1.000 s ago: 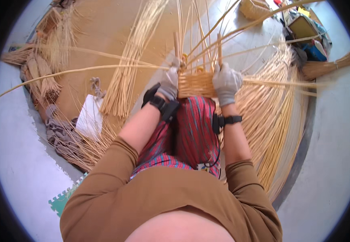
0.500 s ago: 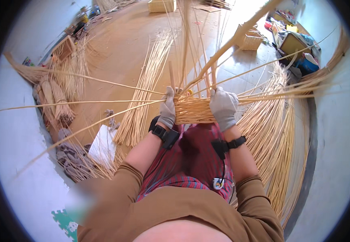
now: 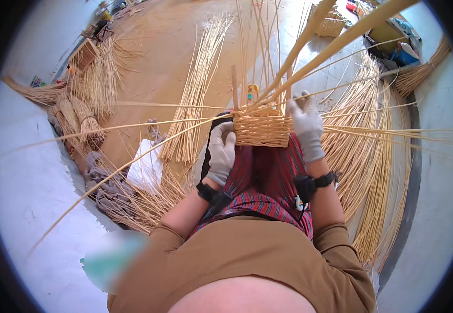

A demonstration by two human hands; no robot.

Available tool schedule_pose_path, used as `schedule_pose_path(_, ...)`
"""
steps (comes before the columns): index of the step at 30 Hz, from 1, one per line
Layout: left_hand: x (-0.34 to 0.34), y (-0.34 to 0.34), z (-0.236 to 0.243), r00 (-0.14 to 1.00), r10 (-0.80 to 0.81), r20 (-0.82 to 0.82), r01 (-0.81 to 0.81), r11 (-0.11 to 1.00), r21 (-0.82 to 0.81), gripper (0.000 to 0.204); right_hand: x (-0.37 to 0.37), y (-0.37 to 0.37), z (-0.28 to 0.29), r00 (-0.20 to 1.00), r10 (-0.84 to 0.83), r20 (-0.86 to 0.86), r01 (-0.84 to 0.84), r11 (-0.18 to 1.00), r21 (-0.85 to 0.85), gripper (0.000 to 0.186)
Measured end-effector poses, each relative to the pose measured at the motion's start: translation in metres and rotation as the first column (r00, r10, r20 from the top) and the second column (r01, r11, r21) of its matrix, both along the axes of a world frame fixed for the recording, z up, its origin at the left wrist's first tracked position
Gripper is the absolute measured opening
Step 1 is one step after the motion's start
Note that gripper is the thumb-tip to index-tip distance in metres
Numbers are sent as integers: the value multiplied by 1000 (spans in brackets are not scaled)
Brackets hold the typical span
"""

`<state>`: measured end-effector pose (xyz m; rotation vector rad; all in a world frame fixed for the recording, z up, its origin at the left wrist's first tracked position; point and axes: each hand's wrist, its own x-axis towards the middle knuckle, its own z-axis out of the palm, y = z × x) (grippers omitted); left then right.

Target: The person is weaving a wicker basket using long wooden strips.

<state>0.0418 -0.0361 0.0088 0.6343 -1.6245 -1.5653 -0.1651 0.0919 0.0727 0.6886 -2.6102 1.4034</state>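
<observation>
A partly woven wicker basket (image 3: 262,130) rests above my lap, with upright stakes and long loose canes fanning out from it. My left hand (image 3: 221,152), in a pale glove, is closed at the basket's lower left edge, fingertips partly hidden there. My right hand (image 3: 308,122), also gloved, is raised beside the right edge, its fingers apart near a thin cane (image 3: 349,83) that runs off to the right. Thick canes (image 3: 336,47) rise across the view toward the upper right. A striped red apron (image 3: 268,172) covers my lap.
Bundles of straw-coloured canes lie on the floor, one ahead (image 3: 198,94) and a larger one at right (image 3: 362,172). More bundles (image 3: 88,122) stand along the left wall. A finished-looking basket (image 3: 329,25) stands ahead. White sheet (image 3: 145,166) and grey cloth (image 3: 106,180) lie at left.
My right hand has opened and come off the basket's right side, tilting upward. The left hand has slid lower along the left edge. The thick canes have swung rightward.
</observation>
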Motion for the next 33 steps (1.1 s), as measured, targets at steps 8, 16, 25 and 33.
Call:
schedule_pose_path(8, -48, 1, 62, 742, -423, 521, 266, 898, 351, 76, 29, 42, -48, 916, 284, 282, -74, 814, -576, 14)
schedule_pose_path(16, -77, -37, 32, 739, -634, 227, 377, 669, 641, 33, 25, 37, -30, 837, 389, 384, 47, 649, -759, 18)
schedule_pose_path(25, -85, -11, -2, 913, -399, 86, 245, 704, 667, 16, -35, -17, -3, 852, 312, 420, 23, 780, -626, 28)
schedule_pose_path(33, -101, 3, -14, 963, -246, 110, 131, 783, 608, 12, -69, -130, 19, 786, 525, -326, -545, 838, 35, 56)
